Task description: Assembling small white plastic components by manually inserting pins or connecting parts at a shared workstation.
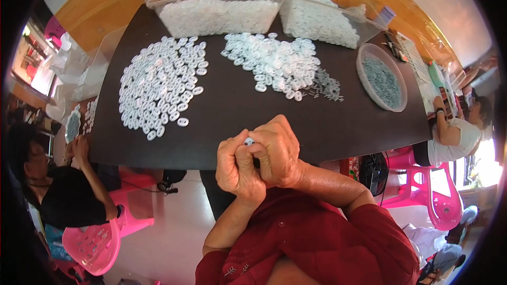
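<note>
Close together over the table's near edge, my left hand and my right hand are both closed around one small white oval plastic piece. Thumbs and forefingers pinch it from either side, and dark spots like holes show on its face. Ahead to the left spreads a wide pile of white oval pieces with holes. A second, heaped pile of white pieces lies ahead of my hands. Small grey pins are scattered against its right side. Whether a pin is between my fingers is hidden.
Clear bins full of white pieces, one left and one right, line the table's back. A round clear tub of grey pins stands at the right. People sit at left and right, near pink chairs.
</note>
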Action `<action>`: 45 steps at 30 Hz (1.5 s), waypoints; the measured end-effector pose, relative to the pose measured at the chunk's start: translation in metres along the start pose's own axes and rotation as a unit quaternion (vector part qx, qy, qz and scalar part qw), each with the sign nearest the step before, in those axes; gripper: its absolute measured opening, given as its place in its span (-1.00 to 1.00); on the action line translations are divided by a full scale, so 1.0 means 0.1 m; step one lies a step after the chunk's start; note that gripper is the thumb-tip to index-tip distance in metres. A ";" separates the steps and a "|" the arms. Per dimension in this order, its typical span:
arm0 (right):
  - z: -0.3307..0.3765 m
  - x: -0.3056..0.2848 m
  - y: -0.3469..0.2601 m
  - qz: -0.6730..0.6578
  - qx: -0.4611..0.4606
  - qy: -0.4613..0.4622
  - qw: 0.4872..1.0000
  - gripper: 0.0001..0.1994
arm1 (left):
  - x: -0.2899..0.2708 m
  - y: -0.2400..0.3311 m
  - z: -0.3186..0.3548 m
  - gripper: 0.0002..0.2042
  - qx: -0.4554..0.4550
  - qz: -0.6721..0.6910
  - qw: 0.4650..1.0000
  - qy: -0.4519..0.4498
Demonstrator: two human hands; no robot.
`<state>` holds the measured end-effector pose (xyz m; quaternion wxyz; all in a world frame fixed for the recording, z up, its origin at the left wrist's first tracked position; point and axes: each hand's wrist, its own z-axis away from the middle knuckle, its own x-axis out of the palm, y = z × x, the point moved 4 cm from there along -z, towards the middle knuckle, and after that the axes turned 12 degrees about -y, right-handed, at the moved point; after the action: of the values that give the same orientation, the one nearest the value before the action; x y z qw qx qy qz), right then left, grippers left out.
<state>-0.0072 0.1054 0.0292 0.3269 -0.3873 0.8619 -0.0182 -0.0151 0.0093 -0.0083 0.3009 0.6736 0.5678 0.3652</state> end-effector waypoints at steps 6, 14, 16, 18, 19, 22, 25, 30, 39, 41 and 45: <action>0.01 -0.18 0.26 -0.026 0.046 -0.051 0.997 -0.83 | 0.09 0.09 -0.14 -0.76 -0.054 -0.019 0.995 -0.087; -1.02 -1.16 1.44 0.284 0.035 -0.010 0.958 -0.90 | -0.04 -0.18 -0.32 -0.72 -0.167 -0.030 0.977 -0.126; -1.18 -1.43 2.06 0.324 0.105 -0.017 0.940 -0.85 | -0.01 -0.24 -0.42 -0.80 -0.156 -0.074 0.972 -0.161; -1.20 -1.49 2.25 0.344 0.136 -0.030 0.929 -0.82 | 0.02 -0.24 -0.57 -0.83 -0.098 -0.158 0.964 -0.190; -1.19 -1.47 2.23 0.387 0.114 -0.024 0.915 -0.80 | 0.07 -0.24 -0.66 -0.86 -0.038 -0.239 0.946 -0.217; -1.07 -1.23 2.01 0.375 0.058 -0.026 0.925 -0.76 | 0.20 -0.28 -0.87 -0.83 0.038 -0.355 0.896 -0.264; -0.82 -0.98 1.71 0.294 0.009 -0.063 0.954 -0.77 | 0.34 -0.44 -0.96 -0.84 0.051 -0.402 0.866 -0.295; -0.53 -0.88 1.45 0.255 -0.022 -0.128 0.958 -0.81 | 0.28 -0.58 -0.93 -0.88 0.092 -0.443 0.827 -0.334; -0.33 -0.89 1.21 0.176 -0.012 -0.145 0.974 -0.81 | 0.37 -0.60 -1.01 -0.92 0.037 -0.497 0.810 -0.310; -0.29 -0.90 1.16 0.167 -0.021 -0.155 0.973 -0.82 | 0.43 -0.62 -0.97 -0.89 0.044 -0.524 0.774 -0.352; -0.21 -0.96 1.18 0.166 -0.007 -0.166 0.972 -0.83 | 0.44 -0.63 -1.01 -0.86 0.020 -0.500 0.786 -0.364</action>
<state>-0.0502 0.2482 0.0650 0.4609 -0.2384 0.8481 0.1071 -0.1293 0.0622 0.0022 0.6119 0.3846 0.6806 -0.1198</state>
